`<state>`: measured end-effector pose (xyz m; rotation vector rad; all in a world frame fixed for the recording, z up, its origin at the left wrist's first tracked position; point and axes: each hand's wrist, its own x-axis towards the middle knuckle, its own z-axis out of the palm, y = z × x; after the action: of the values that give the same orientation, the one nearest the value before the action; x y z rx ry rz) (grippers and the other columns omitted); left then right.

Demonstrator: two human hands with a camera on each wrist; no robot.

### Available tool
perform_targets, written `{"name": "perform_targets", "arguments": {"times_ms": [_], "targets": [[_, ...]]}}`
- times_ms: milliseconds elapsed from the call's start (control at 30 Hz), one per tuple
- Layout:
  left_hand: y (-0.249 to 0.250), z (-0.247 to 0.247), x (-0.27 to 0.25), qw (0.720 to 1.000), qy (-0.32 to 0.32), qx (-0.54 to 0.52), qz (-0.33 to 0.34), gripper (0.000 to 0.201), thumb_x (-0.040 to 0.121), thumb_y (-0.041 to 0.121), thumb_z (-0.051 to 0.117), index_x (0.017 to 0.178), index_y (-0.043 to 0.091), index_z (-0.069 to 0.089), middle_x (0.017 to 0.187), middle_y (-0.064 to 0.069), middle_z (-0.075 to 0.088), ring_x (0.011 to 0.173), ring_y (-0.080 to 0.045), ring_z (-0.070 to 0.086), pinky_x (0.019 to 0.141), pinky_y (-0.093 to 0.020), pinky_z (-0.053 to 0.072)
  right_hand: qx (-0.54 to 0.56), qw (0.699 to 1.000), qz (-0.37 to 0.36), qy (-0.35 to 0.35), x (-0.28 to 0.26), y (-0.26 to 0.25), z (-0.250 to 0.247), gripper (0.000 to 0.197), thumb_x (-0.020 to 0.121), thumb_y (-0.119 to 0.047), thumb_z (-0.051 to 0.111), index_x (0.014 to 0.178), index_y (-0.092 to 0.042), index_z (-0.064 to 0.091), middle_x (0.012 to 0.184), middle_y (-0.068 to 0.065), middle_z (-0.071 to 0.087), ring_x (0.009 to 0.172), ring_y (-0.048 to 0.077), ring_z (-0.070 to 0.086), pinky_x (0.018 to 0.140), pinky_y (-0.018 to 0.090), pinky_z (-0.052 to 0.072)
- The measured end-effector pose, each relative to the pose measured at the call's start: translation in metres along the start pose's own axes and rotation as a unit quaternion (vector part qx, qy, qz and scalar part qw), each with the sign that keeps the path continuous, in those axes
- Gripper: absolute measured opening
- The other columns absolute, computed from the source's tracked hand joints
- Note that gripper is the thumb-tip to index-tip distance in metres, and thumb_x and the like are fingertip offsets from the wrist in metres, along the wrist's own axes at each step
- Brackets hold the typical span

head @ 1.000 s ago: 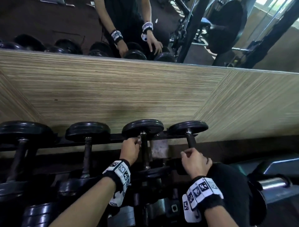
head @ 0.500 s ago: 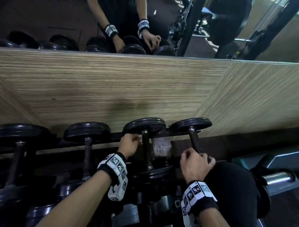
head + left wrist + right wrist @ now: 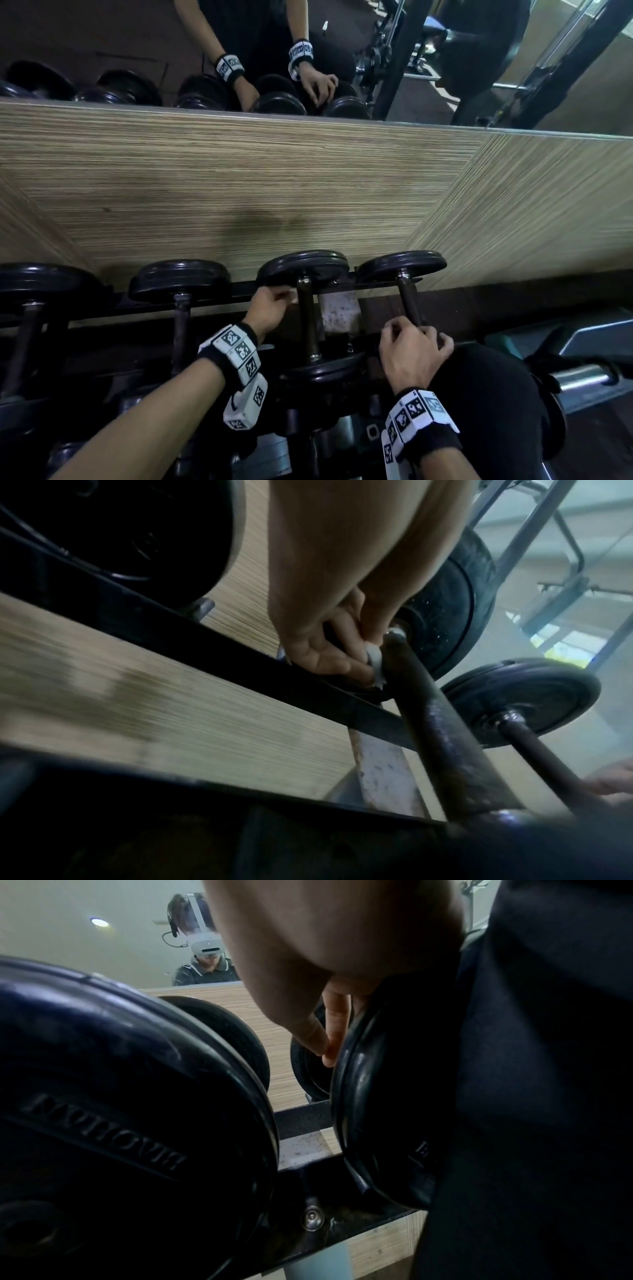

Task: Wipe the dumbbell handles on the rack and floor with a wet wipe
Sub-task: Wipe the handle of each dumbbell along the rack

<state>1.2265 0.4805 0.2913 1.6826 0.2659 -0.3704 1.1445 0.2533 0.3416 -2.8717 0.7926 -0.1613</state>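
Observation:
Black dumbbells lie in a row on the rack (image 3: 236, 297). My left hand (image 3: 270, 305) pinches a white wet wipe (image 3: 375, 660) against the far end of the third dumbbell's handle (image 3: 308, 322), just below its far plate (image 3: 303, 267). In the left wrist view the wipe touches that handle (image 3: 438, 723). My right hand (image 3: 411, 347) curls round the near end of the fourth dumbbell's handle (image 3: 409, 301). In the right wrist view only its fingers (image 3: 330, 1031) show, behind the near plate (image 3: 377, 1110), which hides the handle.
More dumbbells (image 3: 180, 284) lie to the left on the rack. A wood-grain panel (image 3: 239, 188) rises behind, with a mirror (image 3: 102, 41) above it. My knee in dark cloth (image 3: 496, 394) is at the right, beside a chrome-barred bench (image 3: 582, 377).
Both hands have stayed at nearly the same spots on their handles. The head view has shifted slightly.

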Motion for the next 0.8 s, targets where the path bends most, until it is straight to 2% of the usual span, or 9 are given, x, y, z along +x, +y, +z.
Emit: {"name": "perform_targets", "arguments": {"times_ms": [67,133,233,333,433,600,667,733,800], "targets": [[0.007,0.001,0.005,1.000,0.010,-0.019,-0.002,0.012,0.095,0.005,0.062,0.100,0.010,0.072,0.088,-0.006,0.071,0.087,-0.019,0.064,0.093,-0.036,0.050,0.006,1.000,0.003,0.004,0.000,0.000,0.001,0.016,0.093,-0.036,0.059,0.086,-0.033,0.072,0.072,-0.009,0.068,0.107,0.016,0.055,0.107,0.040,0.014],[0.005,0.001,-0.003,1.000,-0.015,0.004,-0.006,0.013,0.096,0.004,0.060,0.102,0.006,0.072,0.090,-0.003,0.070,0.086,-0.013,0.064,0.090,-0.027,0.049,0.013,1.000,0.003,0.015,0.000,-0.001,0.003,0.015,0.092,-0.034,0.061,0.083,-0.032,0.073,0.069,-0.008,0.068,0.105,0.017,0.056,0.106,0.040,0.016],[-0.015,0.000,-0.020,0.988,-0.120,0.095,-0.021,0.023,0.093,0.000,0.061,0.081,0.014,0.074,0.078,0.008,0.071,0.073,0.000,0.062,0.079,-0.018,0.047,0.017,0.999,0.002,0.033,0.000,0.000,0.007,0.012,0.089,-0.032,0.065,0.079,-0.032,0.072,0.064,-0.008,0.066,0.102,0.018,0.057,0.105,0.042,0.018],[-0.036,0.000,-0.032,0.970,-0.196,0.118,-0.085,0.017,0.095,0.010,0.063,0.087,0.009,0.078,0.092,-0.006,0.077,0.084,-0.010,0.065,0.087,-0.024,0.048,0.019,0.999,-0.002,0.040,-0.001,0.000,0.010,0.010,0.088,-0.032,0.067,0.079,-0.032,0.072,0.064,-0.008,0.066,0.101,0.018,0.057,0.105,0.043,0.019],[-0.028,0.000,-0.023,0.982,-0.153,0.052,-0.101,0.014,0.092,0.003,0.063,0.099,0.002,0.075,0.094,-0.010,0.075,0.082,-0.014,0.066,0.078,-0.023,0.051,0.022,0.999,-0.005,0.048,-0.001,0.001,0.011,0.010,0.086,-0.030,0.068,0.077,-0.031,0.072,0.063,-0.007,0.066,0.099,0.019,0.058,0.104,0.044,0.020],[0.007,0.000,0.006,0.993,-0.014,-0.071,-0.088,0.018,0.092,0.000,0.063,0.085,0.015,0.070,0.065,0.007,0.071,0.064,-0.010,0.062,0.058,-0.018,0.050,0.016,0.999,-0.008,0.047,-0.001,0.002,0.011,0.011,0.086,-0.030,0.068,0.077,-0.031,0.071,0.063,-0.008,0.066,0.099,0.019,0.058,0.104,0.043,0.019],[0.009,0.001,0.009,0.993,-0.008,-0.077,-0.088,0.012,0.092,0.001,0.063,0.091,0.011,0.070,0.067,0.005,0.071,0.070,-0.015,0.061,0.067,-0.024,0.049,0.022,0.998,-0.010,0.052,-0.001,0.001,0.011,0.010,0.085,-0.029,0.069,0.075,-0.031,0.071,0.062,-0.007,0.065,0.097,0.020,0.058,0.103,0.044,0.020],[0.004,0.000,0.005,0.998,0.009,-0.038,-0.058,0.013,0.093,0.003,0.063,0.102,0.007,0.071,0.083,-0.002,0.072,0.082,-0.019,0.062,0.081,-0.027,0.050,0.025,0.998,-0.011,0.060,-0.001,0.001,0.012,0.011,0.084,-0.028,0.070,0.074,-0.030,0.070,0.060,-0.007,0.065,0.096,0.021,0.059,0.102,0.044,0.020],[-0.003,-0.002,-0.004,1.000,0.010,0.020,-0.012,0.018,0.096,0.003,0.059,0.110,0.006,0.071,0.095,-0.006,0.071,0.083,-0.014,0.063,0.083,-0.018,0.049,0.025,0.997,-0.012,0.067,-0.001,0.001,0.012,0.010,0.083,-0.028,0.071,0.073,-0.030,0.070,0.059,-0.007,0.064,0.095,0.021,0.059,0.101,0.044,0.021]]}}
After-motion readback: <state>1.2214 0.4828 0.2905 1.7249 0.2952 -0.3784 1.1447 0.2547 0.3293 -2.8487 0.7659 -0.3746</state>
